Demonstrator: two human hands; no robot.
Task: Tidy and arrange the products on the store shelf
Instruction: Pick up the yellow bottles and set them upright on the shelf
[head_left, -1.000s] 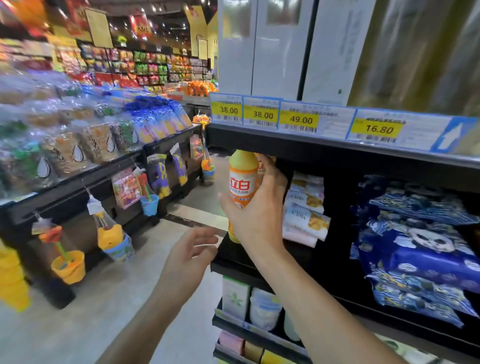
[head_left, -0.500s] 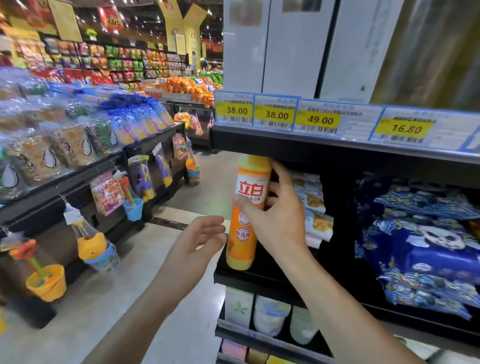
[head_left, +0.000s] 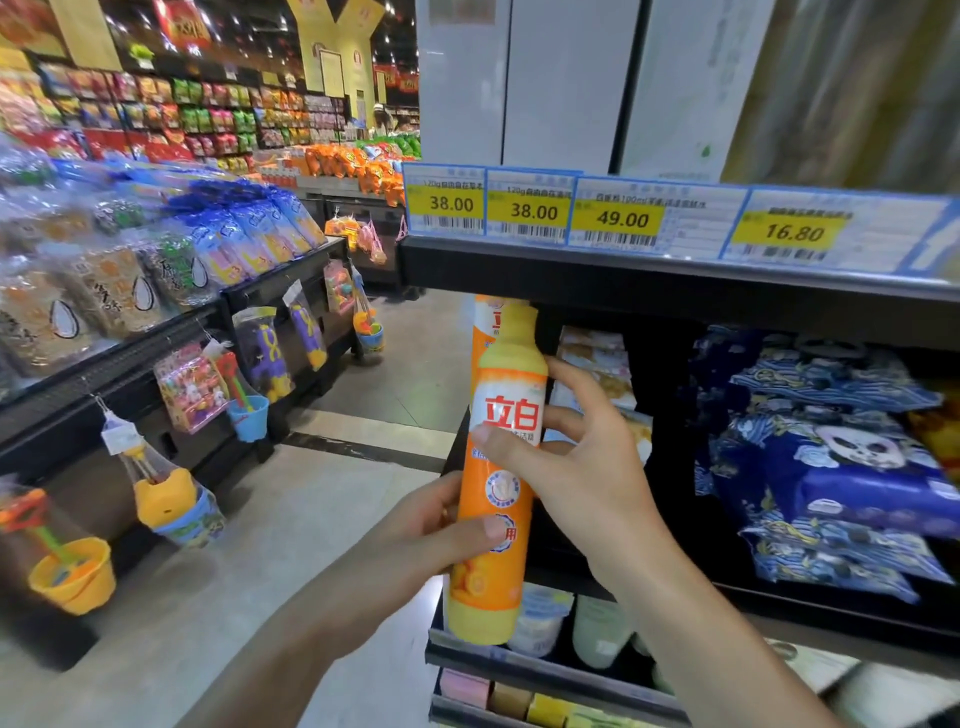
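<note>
An orange and yellow detergent bottle (head_left: 498, 483) with a white label and red characters stands upright in front of the left end of the black store shelf (head_left: 675, 280). My right hand (head_left: 576, 467) grips its middle from the right, thumb across the label. My left hand (head_left: 415, 540) holds its lower half from the left, thumb on the front. A second bottle of the same kind (head_left: 484, 322) shows just behind its top. Flat white and orange packets (head_left: 597, 364) lie stacked on the shelf behind my right hand.
Blue panda-print packs (head_left: 852, 467) fill the shelf's right side. Price tags (head_left: 530, 210) line the upper shelf edge. White pouches (head_left: 540, 618) stand on the lower shelf. Across the grey aisle floor, a black rack (head_left: 130, 353) holds snack bags, with toy buckets (head_left: 72, 571) hanging from it.
The bottle has come out from the shelf and lower, toward me. My left hand, open and apart before, has closed round its lower half. My right hand keeps its hold.
</note>
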